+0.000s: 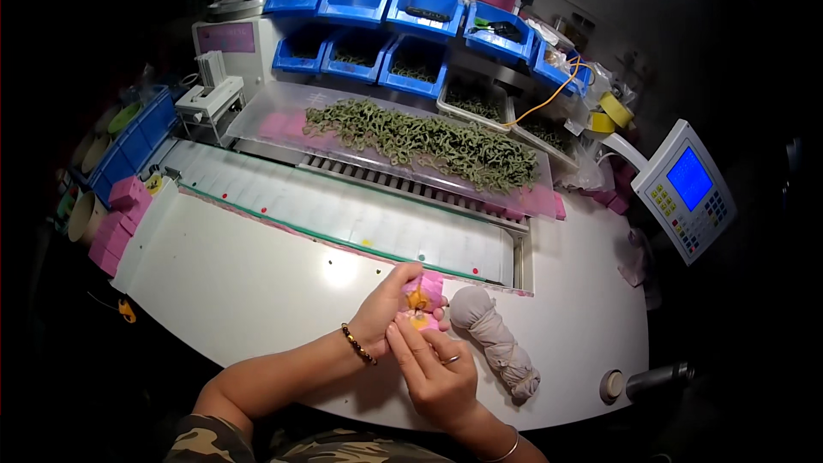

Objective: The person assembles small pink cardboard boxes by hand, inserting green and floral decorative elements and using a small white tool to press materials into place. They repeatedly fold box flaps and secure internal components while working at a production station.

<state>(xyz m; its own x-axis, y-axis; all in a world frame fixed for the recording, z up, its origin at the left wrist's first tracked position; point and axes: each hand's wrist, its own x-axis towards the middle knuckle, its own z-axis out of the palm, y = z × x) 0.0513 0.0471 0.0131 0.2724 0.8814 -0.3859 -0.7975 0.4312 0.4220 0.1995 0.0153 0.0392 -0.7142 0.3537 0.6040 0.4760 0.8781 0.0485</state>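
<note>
My left hand (387,304) is closed around a pink mould-like block (434,286) that gapes into two parts, with a yellow-orange patch (417,299) on its inner face. The fingers of my right hand (439,373) are bent and pressed together at the block's lower part. Whatever lies between those fingertips is too small to make out. Just right of both hands lies a whitish cloth bundle (495,339), knobbed at one end and tied along its length.
Beyond the white table (257,270) runs a pale sunken strip (343,217) with a green edge. Green twisted pieces (420,144) are heaped on a translucent sheet behind it. Blue bins (356,2) stand at the back, pink blocks (116,231) at left, a keypad screen (688,189) at right.
</note>
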